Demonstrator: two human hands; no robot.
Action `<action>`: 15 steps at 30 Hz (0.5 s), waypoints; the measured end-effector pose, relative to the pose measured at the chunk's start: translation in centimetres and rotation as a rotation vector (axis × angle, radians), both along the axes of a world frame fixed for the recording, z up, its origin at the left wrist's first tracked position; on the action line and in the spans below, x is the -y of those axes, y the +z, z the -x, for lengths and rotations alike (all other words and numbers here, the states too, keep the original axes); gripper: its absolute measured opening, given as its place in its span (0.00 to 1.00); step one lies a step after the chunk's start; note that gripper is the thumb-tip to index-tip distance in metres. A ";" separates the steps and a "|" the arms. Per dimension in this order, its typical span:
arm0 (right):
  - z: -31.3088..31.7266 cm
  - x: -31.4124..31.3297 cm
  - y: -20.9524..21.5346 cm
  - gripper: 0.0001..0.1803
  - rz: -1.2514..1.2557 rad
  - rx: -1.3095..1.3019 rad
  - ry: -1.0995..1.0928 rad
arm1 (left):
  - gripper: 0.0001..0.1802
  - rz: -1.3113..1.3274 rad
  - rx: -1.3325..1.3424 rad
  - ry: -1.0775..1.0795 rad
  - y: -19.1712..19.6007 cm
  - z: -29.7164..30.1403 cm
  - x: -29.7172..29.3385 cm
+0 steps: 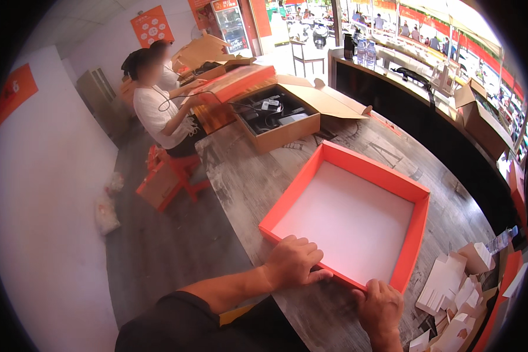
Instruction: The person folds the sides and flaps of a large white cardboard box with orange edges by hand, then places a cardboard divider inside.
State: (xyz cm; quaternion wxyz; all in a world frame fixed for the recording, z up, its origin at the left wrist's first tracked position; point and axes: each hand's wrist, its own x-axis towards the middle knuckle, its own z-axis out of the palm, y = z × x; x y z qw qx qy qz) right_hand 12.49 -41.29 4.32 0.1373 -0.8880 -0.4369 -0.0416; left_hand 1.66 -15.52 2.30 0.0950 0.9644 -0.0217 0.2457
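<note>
A shallow orange-red box (366,180) with a white inside lies open side up on the grey wood-look table (240,193) before me. Its near wall is under both my hands. My left hand (293,262) has its fingers curled over that wall close to the left corner, the thumb stretched along the edge. Further right, my right hand (381,306) grips the same wall by the near right corner, fingers bent over the rim. The fingertips of both hands are partly hidden.
Beyond it stands an open cardboard box (284,132) holding black equipment and cables. A person (161,105) at the far left handles an orange lid (234,84), with another person behind. Torn white cardboard pieces (446,281) and a plastic bottle (501,240) lie at the right.
</note>
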 end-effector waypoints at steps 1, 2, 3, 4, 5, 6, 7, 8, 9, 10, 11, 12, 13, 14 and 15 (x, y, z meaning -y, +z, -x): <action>0.1 -0.1 0.2 0.22 0.005 0.002 0.001 | 0.28 0.002 0.017 -0.007 0.0 -0.1 -0.1; 0.1 -0.2 0.4 0.22 0.000 0.002 -0.002 | 0.29 0.003 0.033 -0.015 -0.1 -0.2 -0.3; 0.2 -0.2 0.4 0.22 -0.005 -0.005 0.000 | 0.29 0.005 0.044 -0.021 0.0 -0.2 -0.2; 0.2 -0.1 0.5 0.22 -0.011 -0.012 0.000 | 0.29 0.009 0.060 -0.023 0.3 -0.1 -0.1; 0.2 0.0 0.6 0.22 -0.011 -0.005 0.003 | 0.29 0.011 0.076 -0.027 0.7 -0.1 0.0; 0.3 0.1 0.5 0.21 -0.008 -0.001 0.006 | 0.29 0.016 0.089 -0.031 0.9 -0.1 0.2; 0.4 0.2 0.5 0.21 -0.007 0.004 0.009 | 0.29 0.013 0.079 -0.032 0.6 -0.1 0.2; 0.5 0.3 0.6 0.21 -0.006 -0.006 0.007 | 0.29 0.009 0.069 -0.033 0.1 -0.1 0.1; 0.5 0.2 0.8 0.21 -0.005 -0.012 0.008 | 0.29 0.005 0.063 -0.032 -0.2 -0.2 0.1; 0.5 0.2 0.9 0.21 -0.005 -0.018 0.009 | 0.29 0.007 0.056 -0.035 -0.3 -0.1 0.0; 0.5 0.2 0.9 0.20 -0.012 -0.006 0.024 | 0.30 0.009 0.049 -0.037 -0.4 0.0 0.0; 0.4 0.3 0.8 0.20 -0.019 0.009 0.037 | 0.30 0.012 0.044 -0.040 -0.4 -0.1 0.0; 0.4 0.3 0.6 0.20 -0.025 0.023 0.052 | 0.30 0.008 0.050 -0.041 -0.4 -0.1 0.0; 0.5 0.1 0.6 0.19 -0.054 0.030 0.059 | 0.30 0.005 0.057 -0.041 -0.3 0.0 -0.1; 0.7 -0.1 0.5 0.19 -0.080 0.036 0.064 | 0.30 0.004 0.062 -0.045 -0.3 -0.1 0.0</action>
